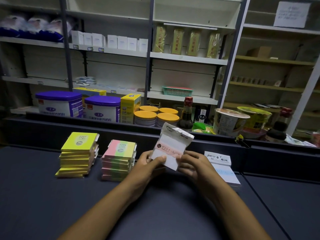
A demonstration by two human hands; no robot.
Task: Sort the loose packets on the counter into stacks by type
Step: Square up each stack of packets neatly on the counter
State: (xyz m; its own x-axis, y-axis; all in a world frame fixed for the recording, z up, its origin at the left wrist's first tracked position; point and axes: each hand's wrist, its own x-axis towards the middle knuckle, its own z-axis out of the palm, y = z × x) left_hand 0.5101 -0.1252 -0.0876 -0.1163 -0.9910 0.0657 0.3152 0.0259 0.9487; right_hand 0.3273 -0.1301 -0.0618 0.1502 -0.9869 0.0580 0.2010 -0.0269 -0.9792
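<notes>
Both hands (173,163) pinch white packet (173,146) upright, long axis vertical, slightly tilted.

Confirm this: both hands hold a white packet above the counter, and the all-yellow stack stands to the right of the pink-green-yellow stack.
Not quite. In the head view the yellow stack stands to the left of the pink-green-yellow stack. The rest holds: the left hand and right hand both hold the white packet above the counter.
</notes>
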